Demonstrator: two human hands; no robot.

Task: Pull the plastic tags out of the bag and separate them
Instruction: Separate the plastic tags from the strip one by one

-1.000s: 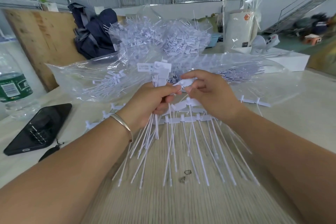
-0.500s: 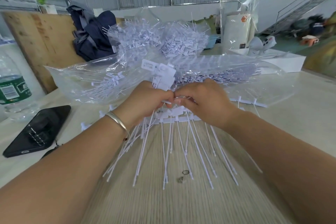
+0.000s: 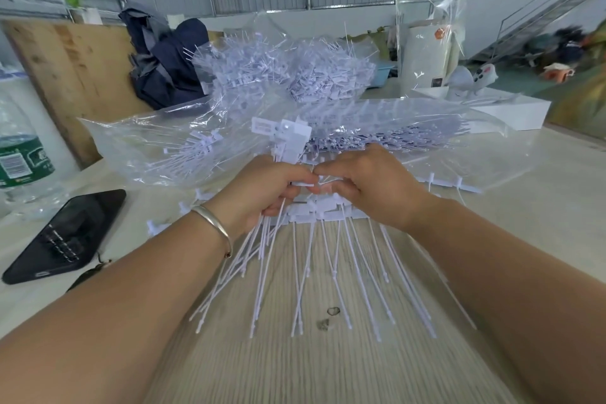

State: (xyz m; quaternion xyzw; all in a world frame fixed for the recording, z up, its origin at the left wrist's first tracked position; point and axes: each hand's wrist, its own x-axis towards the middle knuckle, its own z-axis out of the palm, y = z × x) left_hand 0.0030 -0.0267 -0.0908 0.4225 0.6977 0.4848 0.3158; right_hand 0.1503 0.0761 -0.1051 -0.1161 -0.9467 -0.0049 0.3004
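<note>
Gripping a bunch of white plastic tags [image 3: 296, 252] above the bench [image 3: 328, 371], the left hand [image 3: 262, 190] curls round the heads while the right hand [image 3: 367, 184] pinches one tag head beside it; long tails fan down toward the viewer; the clear bag [image 3: 157, 147] lies just behind, still holding many tags; tugging sideways could snap a thin tail, or tangled tails might drag several free together and scatter them near the phone [image 3: 65, 236].

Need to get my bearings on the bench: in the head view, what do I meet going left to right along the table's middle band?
Water bottle → black phone → left hand gripping a tag bundle → right hand pinching the tag strip → white box at far right.
</note>
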